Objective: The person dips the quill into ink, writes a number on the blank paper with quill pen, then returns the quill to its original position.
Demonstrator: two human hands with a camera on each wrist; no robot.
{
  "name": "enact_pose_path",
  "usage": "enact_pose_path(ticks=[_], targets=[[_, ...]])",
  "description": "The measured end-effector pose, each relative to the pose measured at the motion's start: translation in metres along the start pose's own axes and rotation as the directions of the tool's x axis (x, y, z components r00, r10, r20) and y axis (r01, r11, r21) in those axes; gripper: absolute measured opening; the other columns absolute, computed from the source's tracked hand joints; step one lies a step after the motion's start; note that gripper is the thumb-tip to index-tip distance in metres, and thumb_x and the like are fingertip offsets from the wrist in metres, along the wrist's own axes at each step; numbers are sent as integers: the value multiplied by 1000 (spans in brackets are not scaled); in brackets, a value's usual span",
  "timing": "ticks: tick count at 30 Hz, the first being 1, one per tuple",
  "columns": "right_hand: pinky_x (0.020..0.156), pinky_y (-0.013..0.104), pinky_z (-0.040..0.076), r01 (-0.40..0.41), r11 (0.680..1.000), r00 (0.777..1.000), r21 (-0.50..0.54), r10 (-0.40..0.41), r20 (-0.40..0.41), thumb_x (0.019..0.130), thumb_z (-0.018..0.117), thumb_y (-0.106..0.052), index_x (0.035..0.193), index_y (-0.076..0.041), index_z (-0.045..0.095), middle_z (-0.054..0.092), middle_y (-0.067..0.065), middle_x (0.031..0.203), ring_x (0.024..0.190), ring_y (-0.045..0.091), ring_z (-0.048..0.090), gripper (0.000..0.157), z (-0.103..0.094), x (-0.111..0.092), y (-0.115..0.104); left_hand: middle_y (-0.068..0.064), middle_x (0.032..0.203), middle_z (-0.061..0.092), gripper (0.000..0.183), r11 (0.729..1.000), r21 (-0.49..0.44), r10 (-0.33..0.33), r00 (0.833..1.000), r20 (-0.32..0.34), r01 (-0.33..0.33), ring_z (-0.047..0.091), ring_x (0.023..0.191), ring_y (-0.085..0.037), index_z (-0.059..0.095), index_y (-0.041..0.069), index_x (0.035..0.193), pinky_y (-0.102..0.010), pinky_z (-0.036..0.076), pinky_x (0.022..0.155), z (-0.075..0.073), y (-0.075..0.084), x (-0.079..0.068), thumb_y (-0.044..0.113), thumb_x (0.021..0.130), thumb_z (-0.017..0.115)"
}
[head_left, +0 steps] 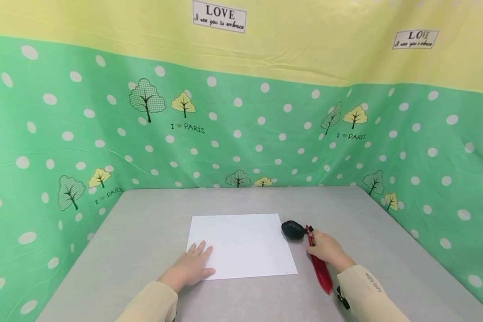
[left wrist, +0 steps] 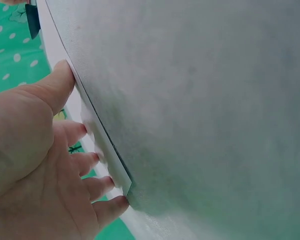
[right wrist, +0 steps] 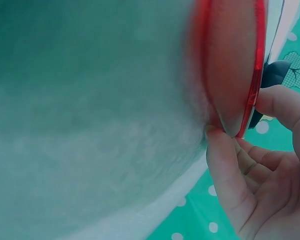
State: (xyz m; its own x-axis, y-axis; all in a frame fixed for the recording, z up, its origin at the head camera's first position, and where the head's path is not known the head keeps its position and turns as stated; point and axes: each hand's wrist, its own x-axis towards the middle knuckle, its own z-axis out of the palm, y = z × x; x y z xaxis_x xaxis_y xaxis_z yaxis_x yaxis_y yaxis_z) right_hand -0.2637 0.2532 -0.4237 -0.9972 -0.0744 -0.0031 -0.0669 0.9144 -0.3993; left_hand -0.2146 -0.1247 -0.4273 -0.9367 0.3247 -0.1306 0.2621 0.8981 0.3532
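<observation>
A sheet of white paper (head_left: 245,246) lies flat on the grey table. My left hand (head_left: 191,264) rests on its left side with fingers spread, and in the left wrist view the thumb and fingertips (left wrist: 105,186) touch along the paper's edge. To the right of the sheet, my right hand (head_left: 328,249) grips a long, narrow, shiny red object (head_left: 321,273) near its far end. Its exact kind is unclear. In the right wrist view, thumb and fingers pinch the red object (right wrist: 259,55) at its edges. A black bulb-shaped object (head_left: 293,230) sits beside the paper's far right corner.
The grey tabletop (head_left: 153,210) is enclosed at the back and sides by a green dotted curtain (head_left: 265,147) with a yellow upper band. A small black item (head_left: 343,298) shows by the right sleeve.
</observation>
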Motion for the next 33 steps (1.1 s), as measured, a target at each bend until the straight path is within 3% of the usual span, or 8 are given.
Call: enact_pose_path(ticks=[9, 16, 33], targets=[[43, 29, 49, -29, 994, 999, 104, 26, 27, 78, 66, -9, 109, 8, 52, 60, 17, 85, 59, 18, 55, 38, -5, -2, 4, -27, 143, 26, 65, 1000, 12, 6, 1000, -5, -6, 18, 130, -49, 40, -3, 136, -62, 18, 101, 1, 0, 1, 37, 88, 59], [42, 30, 50, -41, 979, 999, 199, 36, 31, 76, 65, -7, 107, 7, 51, 57, 11, 77, 57, 17, 55, 37, -12, -2, 5, -27, 143, 26, 65, 1000, 8, 2, 1000, -3, -2, 17, 130, -49, 39, -3, 136, -61, 17, 102, 1, -1, 0, 36, 88, 59], [42, 32, 51, -7, 958, 1000, 288, 4, 12, 80, 61, -4, 108, 9, 49, 54, 10, 80, 59, 17, 54, 33, -29, -10, -6, -27, 143, 26, 65, 1000, 9, 3, 1000, -1, -3, 17, 130, -48, 39, -3, 136, -61, 17, 102, 0, 1, -1, 37, 88, 58]])
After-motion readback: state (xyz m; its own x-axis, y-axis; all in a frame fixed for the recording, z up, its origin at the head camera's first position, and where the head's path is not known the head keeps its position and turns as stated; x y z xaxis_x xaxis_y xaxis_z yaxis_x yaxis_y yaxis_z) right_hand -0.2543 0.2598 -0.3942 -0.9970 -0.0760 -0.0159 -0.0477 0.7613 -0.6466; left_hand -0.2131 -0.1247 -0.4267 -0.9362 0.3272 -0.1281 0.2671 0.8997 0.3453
